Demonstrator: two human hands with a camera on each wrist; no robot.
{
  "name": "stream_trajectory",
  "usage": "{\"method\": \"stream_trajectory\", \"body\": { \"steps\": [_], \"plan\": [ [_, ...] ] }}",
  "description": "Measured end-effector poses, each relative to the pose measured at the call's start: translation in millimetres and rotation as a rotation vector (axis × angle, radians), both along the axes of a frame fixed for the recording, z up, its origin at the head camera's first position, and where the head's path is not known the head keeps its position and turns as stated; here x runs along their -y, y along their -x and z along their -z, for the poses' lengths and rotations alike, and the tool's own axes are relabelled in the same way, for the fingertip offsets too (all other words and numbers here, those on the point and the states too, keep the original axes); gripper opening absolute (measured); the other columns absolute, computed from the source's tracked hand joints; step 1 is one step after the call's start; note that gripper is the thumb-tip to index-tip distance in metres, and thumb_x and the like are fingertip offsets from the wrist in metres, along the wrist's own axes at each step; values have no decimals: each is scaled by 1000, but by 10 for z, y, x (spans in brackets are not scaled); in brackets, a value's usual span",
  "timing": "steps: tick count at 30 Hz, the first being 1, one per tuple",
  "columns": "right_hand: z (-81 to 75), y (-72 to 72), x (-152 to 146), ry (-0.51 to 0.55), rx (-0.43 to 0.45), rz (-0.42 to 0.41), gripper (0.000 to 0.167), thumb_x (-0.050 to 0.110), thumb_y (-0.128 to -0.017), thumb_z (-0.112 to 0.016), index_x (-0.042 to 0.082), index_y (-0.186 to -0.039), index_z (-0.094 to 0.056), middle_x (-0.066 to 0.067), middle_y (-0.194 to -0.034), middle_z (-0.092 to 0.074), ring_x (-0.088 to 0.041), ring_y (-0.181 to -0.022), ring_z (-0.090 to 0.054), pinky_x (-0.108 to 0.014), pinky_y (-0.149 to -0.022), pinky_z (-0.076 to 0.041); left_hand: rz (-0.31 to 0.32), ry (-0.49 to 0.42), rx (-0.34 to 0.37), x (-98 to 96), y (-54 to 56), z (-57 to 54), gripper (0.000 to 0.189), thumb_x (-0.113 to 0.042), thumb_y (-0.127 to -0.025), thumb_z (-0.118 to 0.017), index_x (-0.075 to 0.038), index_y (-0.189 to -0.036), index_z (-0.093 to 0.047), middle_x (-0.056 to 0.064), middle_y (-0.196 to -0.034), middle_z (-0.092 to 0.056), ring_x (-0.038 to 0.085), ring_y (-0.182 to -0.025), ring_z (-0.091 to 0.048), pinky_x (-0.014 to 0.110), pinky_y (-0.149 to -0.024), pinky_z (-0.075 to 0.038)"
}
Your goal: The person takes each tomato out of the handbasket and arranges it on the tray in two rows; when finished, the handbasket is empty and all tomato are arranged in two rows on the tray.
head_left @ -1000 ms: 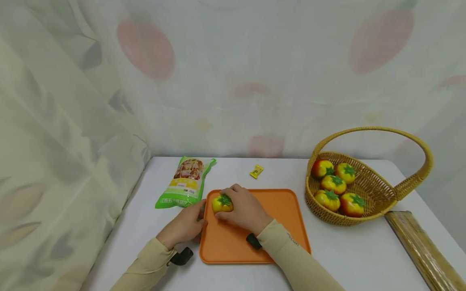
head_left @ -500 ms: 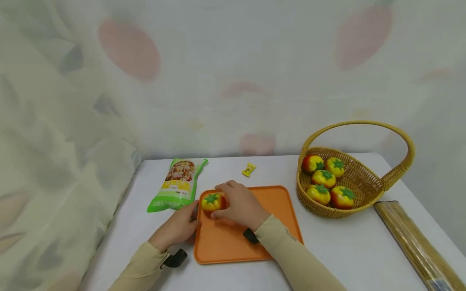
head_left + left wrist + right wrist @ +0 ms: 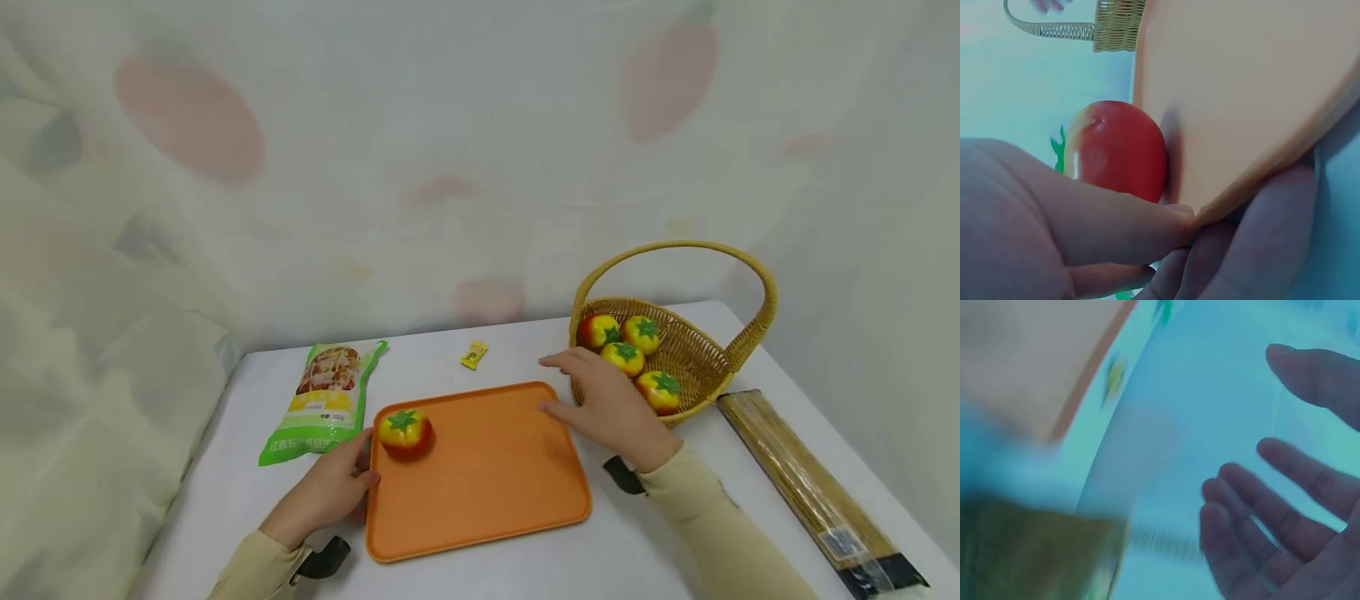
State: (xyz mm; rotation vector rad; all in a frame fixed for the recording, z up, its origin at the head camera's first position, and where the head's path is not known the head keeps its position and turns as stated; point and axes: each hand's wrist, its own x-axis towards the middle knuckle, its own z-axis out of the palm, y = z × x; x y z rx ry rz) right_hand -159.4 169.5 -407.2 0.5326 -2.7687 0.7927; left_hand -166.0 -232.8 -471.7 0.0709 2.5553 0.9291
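Note:
My left hand [image 3: 326, 493] pinches the left rim of an orange tray [image 3: 480, 479]. In the left wrist view its thumb [image 3: 1135, 228] lies over the rim and the fingers bend underneath. A red-and-yellow toy tomato [image 3: 406, 434] with a green leafy top rests in the tray's far left corner, close to that thumb. My right hand [image 3: 611, 408] holds nothing and hovers between the tray's right side and a wicker basket [image 3: 693, 367], overlapping the basket's left part. Its fingers are spread, as the right wrist view shows. Several like tomatoes [image 3: 623, 357] lie in the basket, one hidden by this hand.
A green food packet [image 3: 324, 398] lies left behind the tray. Behind the tray is a small yellow wrapped candy [image 3: 474, 354]. To the right, a long clear pack of thin brown sticks [image 3: 806, 479] runs along the table. The basket's tall handle [image 3: 678, 245] arches over it.
My right hand has let go of the tomato in the tray's corner and moved right to the basket. The left hand keeps its hold on the rim. The head view has swung right.

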Motion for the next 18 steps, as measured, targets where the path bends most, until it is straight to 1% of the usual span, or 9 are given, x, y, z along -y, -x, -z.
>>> {"method": "stream_trajectory", "body": {
  "steps": [1, 2, 4, 7, 8, 9, 12, 14, 18],
  "plan": [
    [-22, -22, -162, -6, -9, 19, 56, 34, -93, -88, 12, -140, -70, -7, -136, -71, -29, -118, -69, -50, -101, -59, 0, 8, 3, 4, 4, 5, 76, -8, -103, -69, 2, -168, -31, 14, -117, -70, 18, -77, -67, 35, -63, -59],
    [-32, -44, -327, -19, -15, 41, 55, 32, -93, -88, 11, -140, -70, -10, -137, -71, -33, -123, -68, -54, -104, -58, 1, 13, 7, 7, 9, 10, 76, -8, -103, -69, 2, -168, -30, 14, -118, -70, 18, -77, -67, 35, -64, -59],
    [-34, -74, -630, -44, -7, 84, 56, 28, -93, -87, 8, -141, -69, -16, -140, -70, -40, -127, -66, -60, -104, -56, -1, 22, 14, 19, 13, 12, 76, -9, -104, -69, 2, -168, -30, 14, -120, -71, 18, -78, -68, 35, -64, -59],
    [-2, -83, -1010, -62, 61, 145, 61, 27, -93, -87, 4, -145, -65, -22, -145, -66, -47, -133, -61, -66, -108, -51, -4, 25, 19, 43, 8, 0, 77, -9, -103, -69, 2, -168, -29, 14, -119, -70, 18, -78, -67, 35, -65, -59],
    [18, -81, -1113, -71, 95, 165, 63, 29, -94, -86, 4, -147, -63, -23, -147, -64, -48, -137, -58, -68, -110, -50, -7, 16, 25, 47, 5, -6, 77, -8, -103, -69, 3, -168, -29, 14, -119, -70, 19, -78, -68, 36, -65, -60],
    [38, -72, -1201, -77, 128, 179, 65, 31, -95, -85, 4, -149, -61, -23, -149, -63, -48, -137, -58, -67, -109, -50, -8, 13, 28, 49, 2, -13, 77, -8, -103, -68, 3, -168, -29, 14, -118, -70, 18, -79, -68, 36, -64, -60],
    [103, -45, -1384, -92, 216, 203, 73, 40, -95, -84, 3, -152, -58, -25, -152, -60, -50, -141, -55, -70, -111, -47, -11, 1, 39, 44, -2, -28, 76, -7, -103, -68, 3, -168, -29, 14, -116, -70, 19, -81, -68, 36, -63, -61],
    [140, -27, -1447, -104, 254, 207, 78, 45, -94, -84, 3, -153, -57, -26, -152, -60, -52, -140, -55, -71, -111, -47, -13, -9, 46, 33, 0, -33, 76, -6, -104, -68, 3, -168, -29, 14, -117, -70, 19, -81, -68, 37, -63, -61],
    [181, 12, -1499, -123, 277, 191, 81, 50, -91, -85, 1, -150, -60, -27, -148, -63, -52, -136, -59, -70, -108, -50, -16, -31, 55, 2, 6, -19, 76, -6, -104, -68, 2, -168, -28, 15, -118, -69, 19, -82, -69, 37, -62, -62]
  ]
}}
